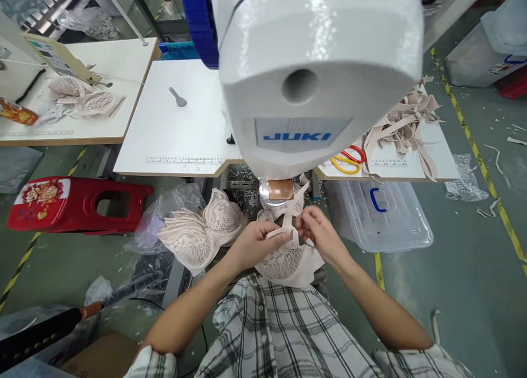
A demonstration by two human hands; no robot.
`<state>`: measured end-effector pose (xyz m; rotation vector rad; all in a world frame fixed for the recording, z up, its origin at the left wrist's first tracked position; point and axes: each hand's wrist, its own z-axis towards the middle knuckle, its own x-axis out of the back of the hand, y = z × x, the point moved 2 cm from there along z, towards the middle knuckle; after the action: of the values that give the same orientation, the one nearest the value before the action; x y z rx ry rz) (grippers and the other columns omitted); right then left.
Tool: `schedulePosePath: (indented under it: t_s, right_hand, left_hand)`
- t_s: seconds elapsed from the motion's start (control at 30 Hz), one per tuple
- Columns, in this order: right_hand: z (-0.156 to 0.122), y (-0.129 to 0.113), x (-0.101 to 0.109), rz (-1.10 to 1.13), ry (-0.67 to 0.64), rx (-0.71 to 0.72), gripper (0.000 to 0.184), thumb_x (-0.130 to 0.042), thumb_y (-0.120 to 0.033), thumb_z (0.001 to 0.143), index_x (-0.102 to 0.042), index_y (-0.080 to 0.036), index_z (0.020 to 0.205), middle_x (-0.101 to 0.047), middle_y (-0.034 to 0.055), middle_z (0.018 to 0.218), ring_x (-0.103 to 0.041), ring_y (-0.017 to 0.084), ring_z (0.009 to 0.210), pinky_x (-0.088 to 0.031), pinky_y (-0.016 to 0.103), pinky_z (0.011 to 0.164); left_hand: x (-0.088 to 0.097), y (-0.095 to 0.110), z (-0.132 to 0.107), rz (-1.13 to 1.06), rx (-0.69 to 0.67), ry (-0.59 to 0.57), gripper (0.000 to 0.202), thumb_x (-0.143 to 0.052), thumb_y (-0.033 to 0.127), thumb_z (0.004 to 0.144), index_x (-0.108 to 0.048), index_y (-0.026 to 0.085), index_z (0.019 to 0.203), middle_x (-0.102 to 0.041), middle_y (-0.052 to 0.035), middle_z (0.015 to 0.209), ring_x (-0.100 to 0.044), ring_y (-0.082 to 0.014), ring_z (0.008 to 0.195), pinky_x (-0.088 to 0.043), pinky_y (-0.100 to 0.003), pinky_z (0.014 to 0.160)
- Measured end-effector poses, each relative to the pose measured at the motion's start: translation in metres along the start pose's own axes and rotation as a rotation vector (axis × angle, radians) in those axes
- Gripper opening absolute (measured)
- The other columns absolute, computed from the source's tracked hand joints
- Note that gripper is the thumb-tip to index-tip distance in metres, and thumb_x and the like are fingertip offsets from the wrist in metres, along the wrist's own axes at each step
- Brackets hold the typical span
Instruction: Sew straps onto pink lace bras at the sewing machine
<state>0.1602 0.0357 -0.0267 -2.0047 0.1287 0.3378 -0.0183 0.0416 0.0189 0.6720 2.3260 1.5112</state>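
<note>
A pale strap (288, 224) is pinched between left hand (253, 245) and right hand (321, 234) over a lace bra (284, 265), below the sewing machine (317, 70)

You're looking at a grey floor (461, 268), tape (478, 155) running along it; white tables (181, 131) standing ahead, red stool (123, 207) sitting left, clear bin (387, 229) sitting right.

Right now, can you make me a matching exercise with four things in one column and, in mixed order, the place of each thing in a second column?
1 scissors
2 stool
3 strap
4 bin

a on the floor, far left
b pinched between left hand and right hand
c on the right table
d below that table

Pairs: 1-c, 2-a, 3-b, 4-d
</note>
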Motion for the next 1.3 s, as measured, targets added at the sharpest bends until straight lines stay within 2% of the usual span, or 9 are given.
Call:
schedulePosePath:
  t_s: [0.1, 0.2, 0.37, 0.6, 0.7, 0.83, 0.97, 1.13, 1.3]
  right_hand:
    - [-0.004, 0.008, -0.011, -0.018, -0.25, -0.192, 0.047, -0.068, -0.067, 0.077, -0.065, -0.02, 0.077, -0.065, 0.0005, 0.068, -0.058, 0.014, 0.062, -0.046, 0.025, 0.057]
    - [-0.002, 0.004, -0.019, 0.055, -0.226, -0.255, 0.044, -0.078, -0.061, 0.069, -0.072, -0.021, 0.084, -0.065, -0.0002, 0.068, -0.056, 0.013, 0.06, -0.044, 0.024, 0.055]
    - [0.01, -0.018, 0.002, 0.192, 0.048, -0.08, 0.032, -0.086, -0.05, 0.063, -0.074, -0.022, 0.071, -0.059, -0.0026, 0.06, -0.047, 0.01, 0.053, -0.041, 0.022, 0.051]
    - [-0.003, -0.045, -0.009, -0.117, -0.292, 0.042, 0.018, -0.078, -0.048, 0.076, -0.081, -0.03, 0.08, -0.071, 0.0046, 0.103, -0.065, 0.021, 0.097, -0.053, 0.035, 0.087]
    - [-0.006, -0.05, -0.022, -0.341, -0.222, 0.196, 0.016, -0.072, -0.043, 0.084, -0.082, -0.031, 0.087, -0.073, 0.0051, 0.095, -0.066, 0.022, 0.094, -0.052, 0.036, 0.086]
    - [-0.003, -0.048, -0.029, -0.081, -0.132, 0.156, 0.019, -0.076, -0.048, 0.079, -0.082, -0.03, 0.083, -0.074, 0.0037, 0.089, -0.067, 0.018, 0.082, -0.054, 0.03, 0.074]
    - [0.004, -0.055, -0.026, 0.04, -0.026, 0.081, 0.028, -0.083, -0.052, 0.069, -0.08, -0.026, 0.079, -0.071, 0.0025, 0.079, -0.061, 0.013, 0.067, -0.051, 0.025, 0.061]
    - [0.029, -0.079, -0.011, -0.108, 0.087, 0.19, 0.037, -0.08, -0.058, 0.069, -0.074, -0.023, 0.08, -0.058, -0.0018, 0.059, -0.05, 0.011, 0.051, -0.044, 0.024, 0.048]
    - [0.066, -0.094, -0.007, -0.553, 0.052, 0.428, 0.031, -0.065, -0.055, 0.083, -0.065, -0.024, 0.081, -0.064, 0.0014, 0.068, -0.06, 0.017, 0.061, -0.05, 0.031, 0.056]
  left_hand:
    - [0.0, 0.002, 0.0, 0.041, -0.001, 0.004, 0.045, -0.06, 0.055, 0.084, -0.056, 0.016, 0.062, -0.04, 0.0041, 0.057, -0.034, -0.0091, 0.054, -0.025, -0.023, 0.05]
    - [-0.001, 0.003, -0.001, 0.087, -0.007, 0.022, 0.044, -0.058, 0.052, 0.086, -0.054, 0.016, 0.06, -0.038, 0.0043, 0.057, -0.031, -0.009, 0.054, -0.023, -0.023, 0.05]
    - [0.007, 0.01, -0.007, 0.175, -0.056, 0.129, 0.049, -0.049, 0.053, 0.093, -0.046, 0.018, 0.059, -0.033, 0.0043, 0.058, -0.031, -0.0095, 0.055, -0.023, -0.024, 0.051]
    - [0.013, 0.015, -0.008, 0.29, -0.166, 0.152, 0.042, -0.046, 0.043, 0.097, -0.058, 0.017, 0.066, -0.044, 0.0033, 0.058, -0.039, -0.0101, 0.056, -0.029, -0.023, 0.053]
    - [0.009, 0.013, -0.009, 0.313, -0.212, 0.13, 0.041, -0.048, 0.041, 0.096, -0.061, 0.017, 0.065, -0.051, 0.0014, 0.061, -0.046, -0.0113, 0.058, -0.035, -0.023, 0.055]
    - [-0.004, 0.005, -0.008, 0.318, -0.408, 0.239, 0.026, -0.055, 0.038, 0.092, -0.068, 0.017, 0.085, -0.065, -0.0101, 0.099, -0.06, -0.0206, 0.091, -0.049, -0.029, 0.075]
    - [-0.014, -0.006, -0.003, 0.429, -0.458, 0.423, 0.029, -0.044, 0.036, 0.098, -0.065, 0.016, 0.1, -0.062, -0.0026, 0.07, -0.056, -0.0151, 0.062, -0.047, -0.027, 0.061]
    - [0.002, 0.013, 0.001, 0.727, -0.645, 0.382, 0.035, -0.04, 0.026, 0.1, -0.067, 0.018, 0.122, -0.063, 0.0014, 0.059, -0.054, -0.0127, 0.051, -0.042, -0.023, 0.051]
    - [0.024, 0.035, 0.006, 0.603, -0.492, 0.405, 0.031, -0.048, 0.024, 0.099, -0.07, 0.019, 0.12, -0.079, -0.0046, 0.098, -0.07, -0.0137, 0.073, -0.053, -0.022, 0.065]
